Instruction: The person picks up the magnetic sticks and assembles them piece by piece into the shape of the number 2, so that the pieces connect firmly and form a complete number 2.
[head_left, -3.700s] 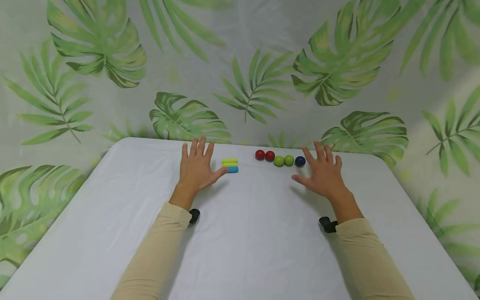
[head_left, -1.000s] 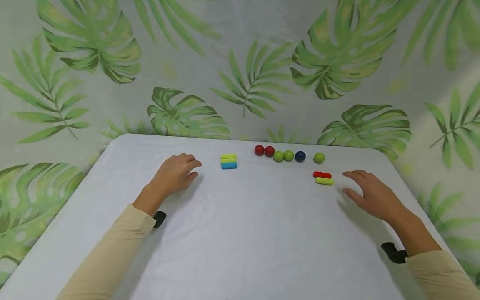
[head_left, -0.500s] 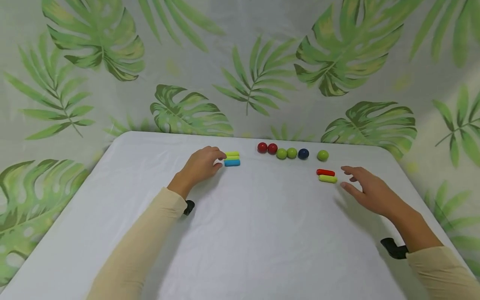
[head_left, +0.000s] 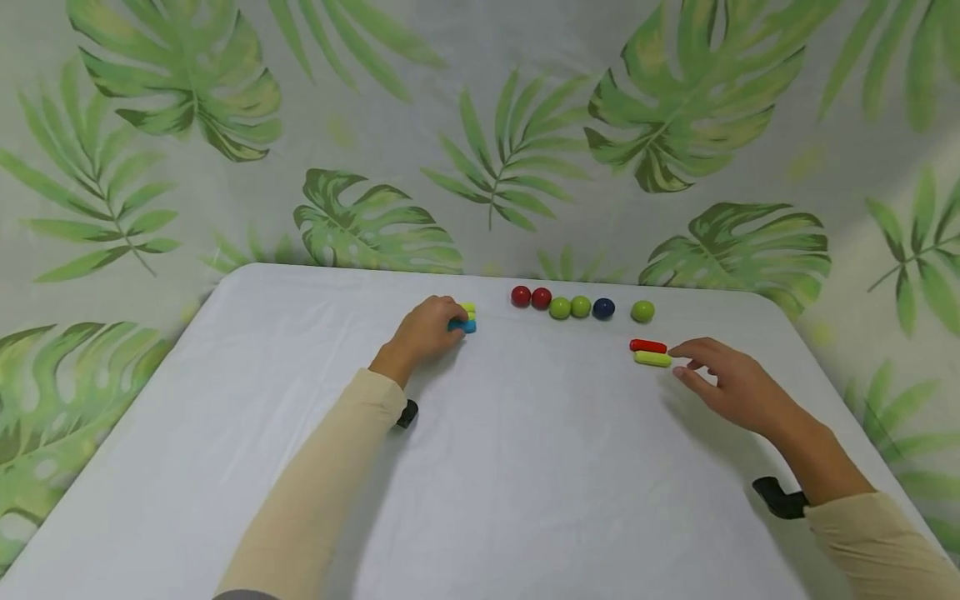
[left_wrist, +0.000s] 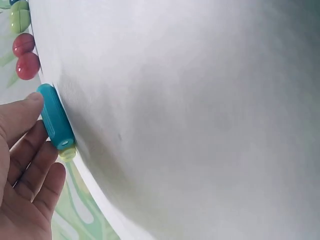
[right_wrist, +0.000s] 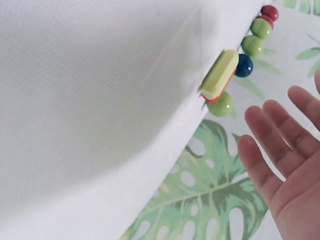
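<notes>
My left hand (head_left: 429, 329) has its thumb and fingers around a short, ribbed blue stick (left_wrist: 57, 117), which still lies at the front of a small stack-like row with yellow sticks (head_left: 471, 308) behind it. In the left wrist view the thumb tip meets the blue stick's side; the index finger is hidden. My right hand (head_left: 731, 387) hovers with loosely bent fingers just right of a red stick (head_left: 648, 346) and a yellow stick (head_left: 652, 359) lying side by side. Nothing is in the right palm, as the right wrist view shows.
Along the far edge of the white-covered table (head_left: 525, 467) sit two red balls (head_left: 521, 297), two green balls (head_left: 559, 308) and a dark blue ball (head_left: 603, 309). Another green ball (head_left: 642, 312) stands apart to the right. Behind hangs a leaf-patterned cloth (head_left: 360, 221).
My spread hands have relaxed, and the right one has drawn right, uncovering the red and yellow sticks and a green ball. The left has lately moved right onto the blue stick.
</notes>
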